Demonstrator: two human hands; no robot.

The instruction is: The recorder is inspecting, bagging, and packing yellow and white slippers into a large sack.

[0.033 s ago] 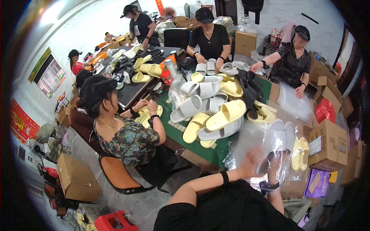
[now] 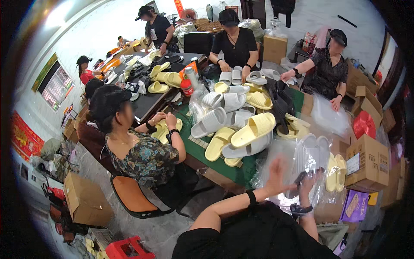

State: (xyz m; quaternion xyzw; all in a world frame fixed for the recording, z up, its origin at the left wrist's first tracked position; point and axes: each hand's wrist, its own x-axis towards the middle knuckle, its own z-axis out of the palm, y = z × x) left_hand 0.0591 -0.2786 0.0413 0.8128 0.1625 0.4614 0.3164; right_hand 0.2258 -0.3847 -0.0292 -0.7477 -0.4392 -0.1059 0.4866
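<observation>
1. Nearest, the left hand (image 2: 277, 179) differs from the earlier frame: it was closer in over the plastic by the right hand, and now stands further left, palm opened, fingers raised and blurred.
2. The right hand (image 2: 307, 186) is at the near end of the clear plastic (image 2: 271, 157); it too is blurred, so I cannot tell whether it grips the film. The fingers of the two hands are apart, though the left thumb reaches close to the right hand; contact there cannot be told.
3. The pair of grey slippers (image 2: 305, 151) lies just beyond the right hand and to the right of the left hand's fingers, with plastic around it. Their long axes run away from the person, roughly side by side; which end is the toe is unclear.
4. Just right of them, a yellow pair (image 2: 340, 170) points much the same way, near a cardboard box (image 2: 366, 162).
5. Left of the plastic, grey and yellow slides (image 2: 253, 129) are heaped at varied angles on the green table (image 2: 243, 172).
6. At the left, a seated co-worker (image 2: 142, 151) has turned their head more toward the camera, both hands above yellow slippers (image 2: 161, 131).
7. Farther off, another co-worker (image 2: 325, 67) has a hand at blurred clear bags (image 2: 330, 114).
</observation>
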